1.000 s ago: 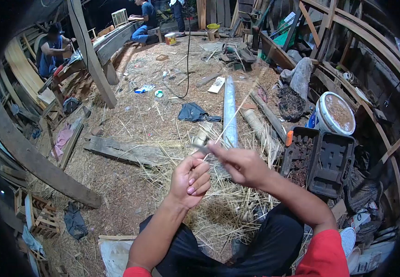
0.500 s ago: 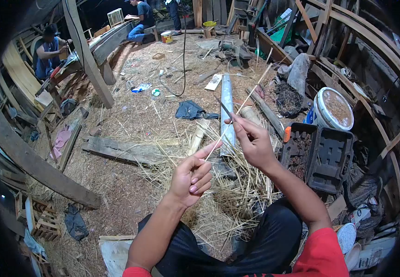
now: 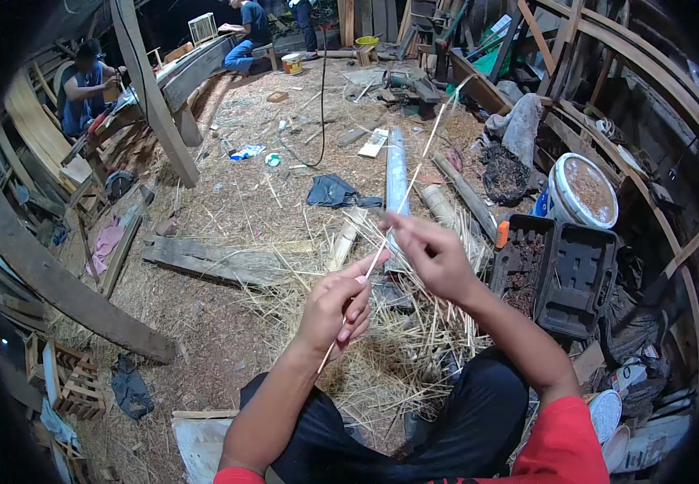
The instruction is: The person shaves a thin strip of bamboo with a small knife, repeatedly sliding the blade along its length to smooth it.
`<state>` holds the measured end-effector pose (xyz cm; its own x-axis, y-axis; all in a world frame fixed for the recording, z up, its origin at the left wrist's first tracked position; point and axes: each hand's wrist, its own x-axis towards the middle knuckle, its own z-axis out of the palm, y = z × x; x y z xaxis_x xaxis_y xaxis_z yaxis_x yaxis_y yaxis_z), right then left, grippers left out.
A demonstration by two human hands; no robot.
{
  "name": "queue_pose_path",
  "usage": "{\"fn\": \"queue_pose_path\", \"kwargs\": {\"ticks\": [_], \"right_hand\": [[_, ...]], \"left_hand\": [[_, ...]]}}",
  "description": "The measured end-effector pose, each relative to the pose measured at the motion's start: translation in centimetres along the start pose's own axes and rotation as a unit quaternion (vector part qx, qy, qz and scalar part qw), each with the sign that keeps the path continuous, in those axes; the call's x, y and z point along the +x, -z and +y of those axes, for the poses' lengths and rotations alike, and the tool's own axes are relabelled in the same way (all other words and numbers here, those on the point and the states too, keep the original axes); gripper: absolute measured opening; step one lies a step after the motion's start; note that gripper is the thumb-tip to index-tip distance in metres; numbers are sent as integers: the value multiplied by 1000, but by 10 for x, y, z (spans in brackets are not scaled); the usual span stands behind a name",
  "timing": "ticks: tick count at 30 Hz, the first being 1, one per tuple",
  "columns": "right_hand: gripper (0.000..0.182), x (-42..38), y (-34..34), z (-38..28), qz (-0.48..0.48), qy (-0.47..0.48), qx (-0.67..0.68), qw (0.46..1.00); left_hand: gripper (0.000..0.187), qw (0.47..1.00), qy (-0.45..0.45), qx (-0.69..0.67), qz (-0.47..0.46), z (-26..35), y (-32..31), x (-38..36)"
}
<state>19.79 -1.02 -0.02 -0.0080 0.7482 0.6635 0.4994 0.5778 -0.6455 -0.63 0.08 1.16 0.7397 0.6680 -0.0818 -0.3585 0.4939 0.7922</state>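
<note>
Thin bamboo stick (image 3: 402, 202) at frame centre, long axis diagonal, lower left to upper right. Left hand (image 3: 335, 310) pinches its lower part, right hand (image 3: 430, 256) grips mid-length. Right hand hides any blade; can't tell. Upper tip blurs into straw litter (image 3: 414, 339)

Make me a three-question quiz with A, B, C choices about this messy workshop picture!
1. Where is the white bucket?
A. behind the black tool case
B. on a shelf
C. on the person's lap

2. What colour are the person's sleeves?
A. green
B. red
C. yellow

3. What is happening with the thin stick?
A. it lies on the floor
B. it sits in the bucket
C. both hands hold it

Answers:
1 A, the bucket stands on the floor just beyond the case.
2 B, both sleeves are red.
3 C, the left hand and right hand both pinch it.
</note>
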Motion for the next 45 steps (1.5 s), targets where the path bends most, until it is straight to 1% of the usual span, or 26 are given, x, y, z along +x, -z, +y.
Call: {"fn": "queue_pose_path", "kwargs": {"ticks": [2, 7, 9, 13, 14, 16, 18, 19, 22, 25, 28, 29, 31, 33, 36, 37, 40, 43, 45], "right_hand": [[33, 2, 8, 3, 42, -134, 82, 987], [33, 7, 15, 8, 79, -134, 92, 983], [33, 7, 17, 3, 62, -140, 87, 984], [33, 4, 20, -8, -22, -103, 1, 994], [34, 1, 14, -6, -51, -37, 15, 998], [37, -5, 8, -23, -153, -15, 9, 988], [41, -12, -7, -26, -147, 51, -29, 987], [43, -13, -11, -26, -142, 83, -49, 985], [44, -9, -4, -32, -175, 58, -95, 978], [44, -5, 5, -10, -96, 32, -116, 988], [39, 5, 24, -4, -34, -148, -27, 988], [36, 5, 26, -4, -20, -178, -24, 983], [35, 0, 13, 6, -35, 5, -46, 998], [41, -7, 1, -12, -94, 64, -38, 993], [48, -12, -9, -24, -173, 50, -26, 983], [54, -12, -12, -24, -164, 87, -21, 982], [54, -11, -9, -28, -175, 76, -65, 979], [54, -9, -4, -31, -213, 28, -123, 969], [54, -7, 1, -28, -188, 0, -172, 967]], "left_hand": [[49, 999, -1, 41, -5, -2, -1, -1], [48, 993, -14, 112, -19, -6, 6, 1], [48, 996, -15, 82, -19, -5, 5, -1], [47, 1000, -26, 0, 11, -5, 1, -3], [46, 999, -30, -18, 21, -4, 1, -3], [44, 997, -38, -52, 42, -5, 4, -1], [38, 996, -34, -48, 70, -7, 7, 0], [38, 995, -37, -64, 68, -6, 5, -1], [42, 995, -38, -80, 45, -4, 3, -3], [47, 998, -31, -50, 7, -1, -2, -10], [49, 999, -18, -43, -15, 0, -3, -11], [49, 999, -13, -48, -17, 0, -3, -11], [47, 997, -11, -73, -20, 0, -3, -9], [45, 993, -13, -116, -18, -2, -1, -6], [42, 972, 19, -228, -44, -6, 11, -1], [43, 963, 26, -265, -41, -6, 12, -3], [49, 958, 31, -277, -63, -5, 11, -4], [52, 959, 23, -277, -46, -5, 8, -4], [53, 974, 10, -224, -24, -4, 4, -5]]}}
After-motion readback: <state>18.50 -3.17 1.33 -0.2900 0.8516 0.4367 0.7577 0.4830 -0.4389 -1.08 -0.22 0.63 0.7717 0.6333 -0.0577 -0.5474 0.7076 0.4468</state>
